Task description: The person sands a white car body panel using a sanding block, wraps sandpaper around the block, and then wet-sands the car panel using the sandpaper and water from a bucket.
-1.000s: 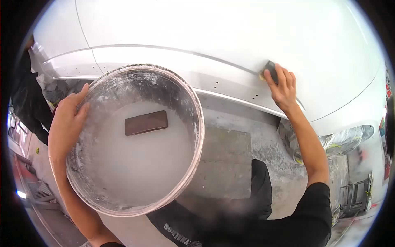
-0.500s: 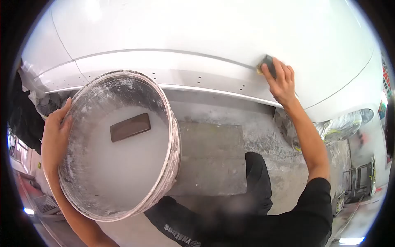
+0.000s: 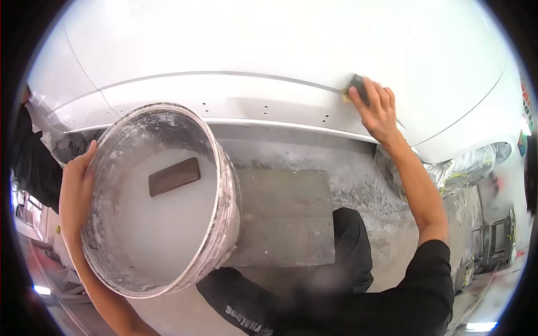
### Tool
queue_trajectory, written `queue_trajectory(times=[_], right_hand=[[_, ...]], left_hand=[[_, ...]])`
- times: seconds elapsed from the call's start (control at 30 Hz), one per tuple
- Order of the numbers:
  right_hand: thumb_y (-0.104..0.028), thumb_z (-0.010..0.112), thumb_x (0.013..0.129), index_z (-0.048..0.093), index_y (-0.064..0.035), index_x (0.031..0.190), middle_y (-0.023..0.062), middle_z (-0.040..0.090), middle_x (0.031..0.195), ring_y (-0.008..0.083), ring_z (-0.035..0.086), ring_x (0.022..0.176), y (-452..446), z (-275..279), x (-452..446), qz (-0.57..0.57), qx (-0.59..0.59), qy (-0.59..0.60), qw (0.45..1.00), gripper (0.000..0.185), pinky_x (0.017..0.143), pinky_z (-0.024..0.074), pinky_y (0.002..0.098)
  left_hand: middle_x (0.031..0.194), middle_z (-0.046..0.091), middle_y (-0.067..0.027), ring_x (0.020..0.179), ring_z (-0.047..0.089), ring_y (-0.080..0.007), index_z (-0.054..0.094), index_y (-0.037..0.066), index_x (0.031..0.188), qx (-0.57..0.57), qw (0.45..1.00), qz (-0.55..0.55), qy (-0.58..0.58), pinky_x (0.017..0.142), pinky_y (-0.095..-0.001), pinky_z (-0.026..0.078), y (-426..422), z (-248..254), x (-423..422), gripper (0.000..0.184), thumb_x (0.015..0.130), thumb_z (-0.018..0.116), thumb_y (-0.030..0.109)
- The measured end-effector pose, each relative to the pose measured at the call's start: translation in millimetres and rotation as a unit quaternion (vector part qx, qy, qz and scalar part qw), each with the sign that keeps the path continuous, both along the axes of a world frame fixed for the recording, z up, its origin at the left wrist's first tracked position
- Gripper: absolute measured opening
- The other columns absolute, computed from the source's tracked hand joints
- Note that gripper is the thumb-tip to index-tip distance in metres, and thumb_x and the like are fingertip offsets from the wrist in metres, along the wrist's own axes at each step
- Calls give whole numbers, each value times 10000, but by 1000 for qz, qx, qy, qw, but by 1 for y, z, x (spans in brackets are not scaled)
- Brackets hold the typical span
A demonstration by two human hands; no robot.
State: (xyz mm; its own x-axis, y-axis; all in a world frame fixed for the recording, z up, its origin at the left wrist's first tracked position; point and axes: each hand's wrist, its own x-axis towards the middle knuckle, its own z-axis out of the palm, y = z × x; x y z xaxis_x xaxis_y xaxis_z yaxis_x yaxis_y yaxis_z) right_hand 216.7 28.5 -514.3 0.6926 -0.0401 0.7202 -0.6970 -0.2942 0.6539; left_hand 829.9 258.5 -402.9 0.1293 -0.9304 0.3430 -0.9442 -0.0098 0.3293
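My right hand [image 3: 379,109] grips a dark sanding block [image 3: 358,89] with a yellowish underside. The block is pressed to the white car body panel [image 3: 280,45], beside the long seam above the sill. My left hand [image 3: 77,182] holds the left side of a large, paint-smeared bucket [image 3: 231,193], its fingers partly hidden by the wall. Cloudy whitish water [image 3: 162,241] stands in the bucket, which is tilted. A brown rectangular block [image 3: 175,177] lies in the water near the far wall, its top showing.
Below the sill a flat grey board [image 3: 286,218] lies on the stained floor, close to my knee [image 3: 352,235]. Plastic sheeting [image 3: 468,168] covers the wheel at right. Dark metal frames [image 3: 496,241] stand farther right. A person in dark clothes [image 3: 33,157] is at the far left.
My right hand and the sanding block have shifted slightly left along the panel. The bucket's rim has tipped a little, and more of its right outer wall shows.
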Motion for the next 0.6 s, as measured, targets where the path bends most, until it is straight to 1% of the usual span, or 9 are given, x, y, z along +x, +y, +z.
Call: queue_trajectory(times=[0.1, 0.17, 0.23, 0.3, 0.37, 0.47, 0.5, 0.53, 0.6], right_hand=[[-155, 678, 921, 660, -54, 1351, 134, 570, 1386, 297, 547, 1254, -21, 43, 127, 143, -3, 0, 990, 442, 981, 451, 443], [-116, 646, 846, 722, -26, 1118, 122, 596, 1230, 278, 550, 1161, -35, 62, 225, 189, 6, 9, 982, 297, 978, 455, 461], [-178, 631, 949, 684, -25, 1142, 132, 594, 1257, 250, 561, 1130, -26, 79, 287, 96, -5, 47, 994, 252, 913, 465, 441], [-164, 624, 957, 709, -55, 1108, 129, 595, 1284, 247, 572, 1130, -34, 80, 246, 131, -43, 34, 990, 206, 919, 468, 445], [-191, 610, 985, 721, -81, 1125, 137, 592, 1347, 260, 599, 1158, -24, 77, 137, 153, -7, -1, 988, 210, 922, 481, 427], [-150, 774, 887, 695, -98, 1303, 140, 650, 1307, 246, 600, 1187, 7, 68, 13, 31, 146, -144, 978, 427, 883, 479, 384], [-146, 782, 878, 697, -92, 1300, 146, 652, 1305, 247, 600, 1189, 5, 62, 1, 20, -88, -63, 994, 434, 876, 478, 379], [-156, 784, 878, 697, -73, 1292, 159, 657, 1268, 274, 601, 1178, 3, 72, 25, 37, -68, -67, 995, 431, 873, 475, 390], [-170, 662, 954, 690, -48, 1150, 184, 609, 1233, 298, 569, 1142, -24, 96, 122, 131, -86, -66, 985, 233, 888, 464, 450]], left_hand=[[1194, 691, -275, 1113, 680, -303, 573, -19, 1414, -19, 1000, -18, -9, 1048, -334, 442, 1, -4, 9, 491, 935, 474, -55], [1149, 686, -301, 1079, 690, -319, 572, -20, 1411, -19, 1000, -17, 14, 1041, -335, 445, 1, -6, 7, 513, 917, 451, -79], [1130, 682, -312, 1070, 694, -325, 574, -18, 1410, 0, 1000, -5, -16, 1038, -338, 446, 5, 1, 0, 524, 907, 443, -87], [1126, 671, -324, 1071, 691, -356, 583, -16, 1404, -30, 998, -21, -43, 1032, -346, 449, 12, 5, -5, 545, 887, 436, -101], [1129, 670, -327, 1075, 689, -372, 585, -24, 1398, -26, 998, -7, -48, 1035, -348, 448, 12, 8, -17, 542, 882, 437, -103], [1162, 694, -296, 1078, 683, -389, 601, -44, 1372, -54, 997, -25, -56, 1051, -353, 445, 10, 3, -12, 516, 890, 429, -105], [1170, 699, -289, 1079, 683, -390, 605, -45, 1368, -63, 995, -32, -69, 1055, -355, 445, 8, 3, -10, 510, 893, 429, -104], [1169, 701, -285, 1072, 683, -392, 607, -43, 1369, -65, 995, -29, -66, 1053, -359, 448, 6, 0, -6, 505, 898, 433, -100], [1167, 707, -277, 1057, 683, -397, 611, -38, 1370, -69, 995, -30, -69, 1048, -367, 453, 3, -8, 11, 495, 908, 440, -94]])
